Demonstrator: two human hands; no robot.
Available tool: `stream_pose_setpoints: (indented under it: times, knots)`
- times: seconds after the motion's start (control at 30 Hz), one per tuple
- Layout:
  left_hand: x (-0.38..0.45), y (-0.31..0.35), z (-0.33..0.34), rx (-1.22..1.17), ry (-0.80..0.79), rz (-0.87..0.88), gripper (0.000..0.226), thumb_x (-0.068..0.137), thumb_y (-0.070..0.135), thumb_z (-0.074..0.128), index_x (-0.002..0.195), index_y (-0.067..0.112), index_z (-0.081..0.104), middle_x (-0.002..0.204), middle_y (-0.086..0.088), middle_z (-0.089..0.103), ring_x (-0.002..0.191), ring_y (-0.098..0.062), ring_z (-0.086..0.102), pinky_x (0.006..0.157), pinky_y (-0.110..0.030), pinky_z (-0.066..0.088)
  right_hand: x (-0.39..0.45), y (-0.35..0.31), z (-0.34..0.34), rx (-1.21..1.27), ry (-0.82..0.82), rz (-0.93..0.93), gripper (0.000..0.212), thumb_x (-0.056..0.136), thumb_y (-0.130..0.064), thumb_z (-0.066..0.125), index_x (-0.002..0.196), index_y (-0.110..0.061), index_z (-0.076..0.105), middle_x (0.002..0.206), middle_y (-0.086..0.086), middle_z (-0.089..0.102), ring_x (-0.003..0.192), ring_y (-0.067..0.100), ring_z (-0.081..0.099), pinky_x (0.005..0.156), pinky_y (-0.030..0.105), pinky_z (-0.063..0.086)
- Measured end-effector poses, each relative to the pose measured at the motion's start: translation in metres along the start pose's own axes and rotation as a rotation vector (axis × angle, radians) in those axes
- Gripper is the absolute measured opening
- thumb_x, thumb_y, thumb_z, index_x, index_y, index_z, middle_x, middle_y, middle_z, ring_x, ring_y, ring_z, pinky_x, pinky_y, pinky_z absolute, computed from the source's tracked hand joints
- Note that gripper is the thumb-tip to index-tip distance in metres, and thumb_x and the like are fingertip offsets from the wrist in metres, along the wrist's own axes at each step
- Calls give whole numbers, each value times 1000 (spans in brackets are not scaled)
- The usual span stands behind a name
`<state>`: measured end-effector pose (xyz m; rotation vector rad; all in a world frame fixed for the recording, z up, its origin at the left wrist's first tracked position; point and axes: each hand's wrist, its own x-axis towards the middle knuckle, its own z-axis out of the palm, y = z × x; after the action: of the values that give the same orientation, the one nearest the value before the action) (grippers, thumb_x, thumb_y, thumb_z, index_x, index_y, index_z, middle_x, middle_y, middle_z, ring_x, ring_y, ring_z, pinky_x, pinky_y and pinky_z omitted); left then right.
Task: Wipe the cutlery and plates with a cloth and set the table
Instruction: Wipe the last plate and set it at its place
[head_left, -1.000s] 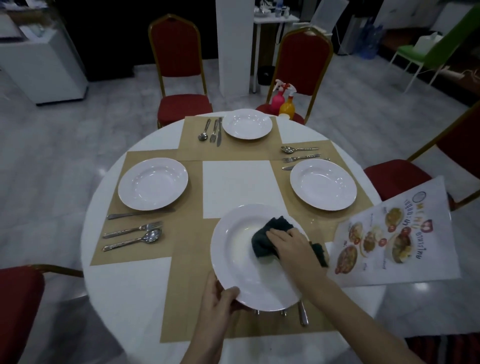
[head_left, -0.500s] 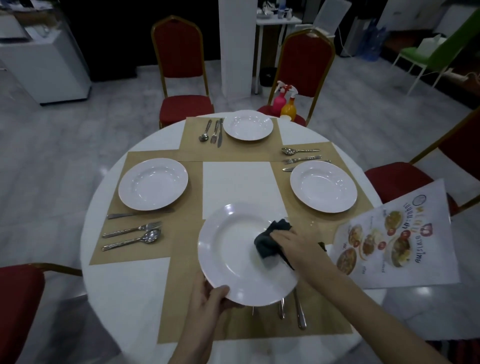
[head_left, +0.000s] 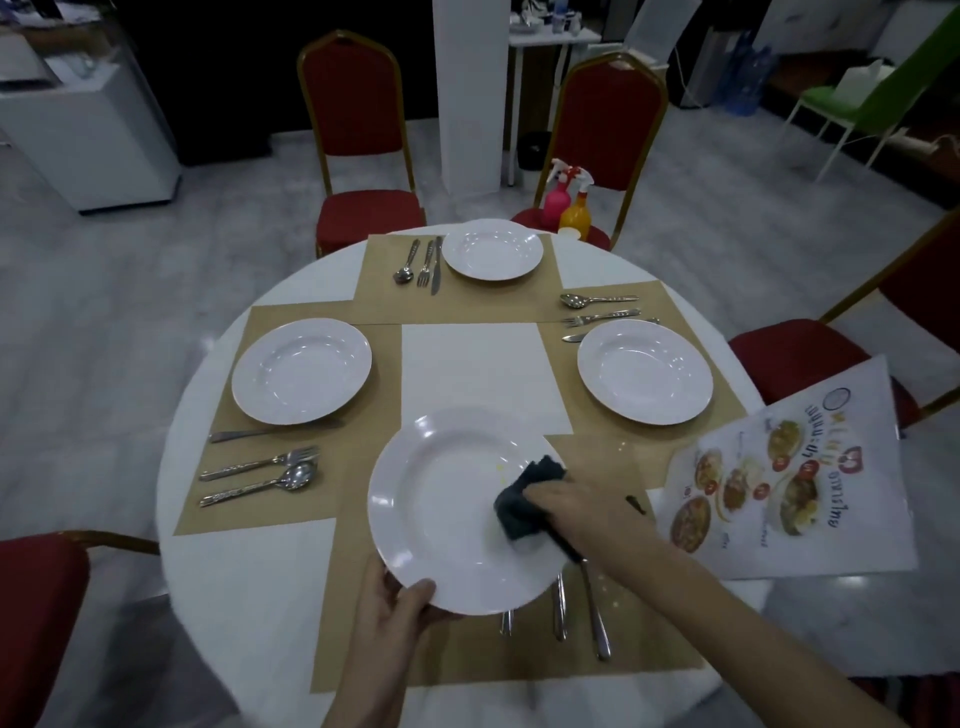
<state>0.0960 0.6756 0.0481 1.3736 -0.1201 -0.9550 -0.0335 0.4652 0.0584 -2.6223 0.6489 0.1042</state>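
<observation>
Plate-wiping is under way at the near edge of a round white worktop (head_left: 249, 597). The left hand (head_left: 400, 605) grips the near rim of a white deep plate (head_left: 447, 509), thumb on top of the rim, holding it tilted above the near tan placemat (head_left: 467, 654). The right hand (head_left: 582, 506) clutches a dark cloth (head_left: 524, 501) and presses it against the right side of the plate's inner surface; a small yellowish speck shows on the plate just above the cloth.

Below the raised plate, three pieces of cutlery (head_left: 561, 608) lie on the near placemat with only their handles showing past the plate's edge.

Three other settings are laid out on tan placemats. On the left, a white plate (head_left: 301, 371) sits with a knife (head_left: 260, 432), fork (head_left: 265, 461) and spoon (head_left: 265, 486) lined up nearer the viewer. At the far side, a plate (head_left: 492, 249) has a spoon, fork and knife (head_left: 423, 262) just to its left. On the right, a plate (head_left: 644, 371) has a spoon, fork and knife (head_left: 597, 314) on its far side.

A printed menu sheet (head_left: 789, 488) with pictures of dishes hangs over the worktop's right edge. Red chairs with gold frames stand around it; on the seat of the far right chair (head_left: 608, 124) stand a pink spray bottle (head_left: 557, 195) and an orange spray bottle (head_left: 575, 210), touching each other.
</observation>
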Motion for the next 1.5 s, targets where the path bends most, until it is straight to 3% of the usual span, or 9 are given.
stream_pose_setpoints:
  times: [0.13, 0.23, 0.43, 0.63, 0.77, 1.03, 1.23, 1.4, 1.5]
  knots:
    - [-6, -6, 34, 98, -113, -35, 49, 73, 10, 64, 118, 24, 52, 115, -11, 61, 102, -30, 64, 67, -42, 60, 8, -11, 11, -111, 285, 132, 37, 54, 4, 82, 84, -10, 66, 78, 3, 68, 68, 21, 61, 60, 29, 52]
    - [-11, -11, 60, 83, -185, -25, 48, 86, -5, 58, 127, 21, 49, 115, -10, 64, 97, -25, 68, 68, -40, 59, 28, -46, 23, 98, 358, 232, 22, 73, 4, 67, 87, -13, 63, 83, 3, 67, 73, 20, 60, 67, 34, 55]
    - [4, 1, 26, -11, -37, 25, 44, 91, -8, 48, 127, 15, 56, 116, -10, 69, 101, -27, 69, 72, -36, 59, 17, -52, 19, -47, 22, -232, 20, 82, -2, 57, 95, -15, 63, 95, 0, 66, 82, 24, 56, 71, 32, 44]
    - [-2, 0, 22, 81, -80, -1, 48, 74, 10, 64, 118, 23, 53, 114, -8, 61, 104, -26, 63, 66, -32, 59, 1, 0, -2, -262, 304, 21, 46, 32, -1, 86, 67, -14, 60, 62, 0, 60, 56, 18, 55, 50, 26, 44]
    - [-9, -10, 53, 137, -192, -7, 42, 80, 7, 63, 118, 21, 51, 107, -9, 64, 91, -23, 68, 64, -37, 59, 14, -41, 22, -15, 418, 218, 33, 63, 3, 73, 92, -11, 66, 90, 4, 69, 82, 22, 61, 75, 31, 52]
    - [9, -8, 15, 62, -2, 26, 37, 85, -1, 58, 114, 22, 59, 110, -9, 67, 93, -25, 69, 66, -38, 60, 3, -56, 40, -178, 190, -202, 25, 62, -6, 77, 83, -15, 66, 81, 0, 67, 68, 17, 56, 59, 29, 52]
    - [-4, 1, 17, 221, -94, 38, 46, 76, 17, 69, 116, 28, 49, 116, -2, 57, 104, -22, 60, 69, -39, 60, -9, 1, 29, -281, 319, 57, 39, 51, 2, 86, 84, -9, 69, 82, 5, 70, 70, 22, 62, 60, 32, 56]
    - [-12, 8, 46, 427, -206, 133, 31, 93, 1, 52, 106, 28, 43, 96, 2, 61, 78, -14, 66, 66, -33, 59, 8, -25, 45, 269, 378, 412, 20, 98, -12, 43, 101, -11, 63, 98, 5, 64, 92, 23, 60, 71, 20, 45]
    - [-6, 11, 40, 458, -166, 107, 32, 93, 3, 51, 107, 30, 44, 97, 4, 60, 79, -6, 63, 74, -41, 59, 13, -43, 48, 316, 446, 316, 24, 100, -12, 43, 106, -16, 65, 94, -5, 65, 83, 8, 58, 66, 10, 40]
